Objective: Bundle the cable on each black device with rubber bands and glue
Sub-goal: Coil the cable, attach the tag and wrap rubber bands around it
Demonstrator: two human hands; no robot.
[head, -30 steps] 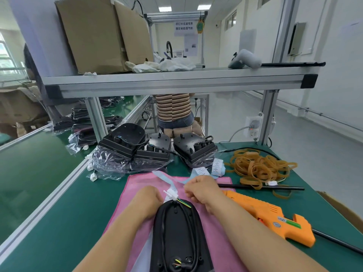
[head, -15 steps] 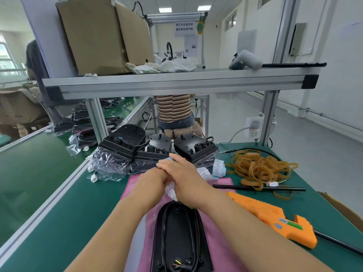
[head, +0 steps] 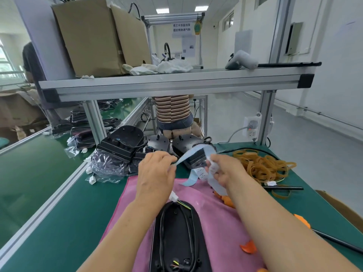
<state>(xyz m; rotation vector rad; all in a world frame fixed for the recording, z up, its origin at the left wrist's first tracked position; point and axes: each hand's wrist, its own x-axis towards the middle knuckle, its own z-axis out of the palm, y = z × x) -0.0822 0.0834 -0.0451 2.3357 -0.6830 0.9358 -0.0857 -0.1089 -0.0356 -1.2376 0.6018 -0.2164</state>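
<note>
Cardboard boxes [head: 88,36]: on shelf [head: 176,81], contents hidden.
Left grip [head: 157,173]: fingertips pinch one end of pale blue strip [head: 193,152].
Right grip [head: 225,169]: curled round its other end.
Black device [head: 176,232]: on pink cloth [head: 216,213], below both grips.

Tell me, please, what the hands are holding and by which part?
A pale blue strip: the left hand pinches one end, and the right hand grips it further along, where it bunches.

Black device [head: 176,234]: matt plastic shell, smooth black cable [head: 161,232]. Pink cloth [head: 218,213] under it, soft weave. Tabletop [head: 74,216]: green matt mat, aluminium edge rail [head: 49,208]. Rubber bands [head: 263,165] tan, dull. Paper strip [head: 194,152] pale blue, smooth. Bags [head: 107,167] clear glossy plastic. Boxes [head: 88,36] plain brown cardboard.
</note>
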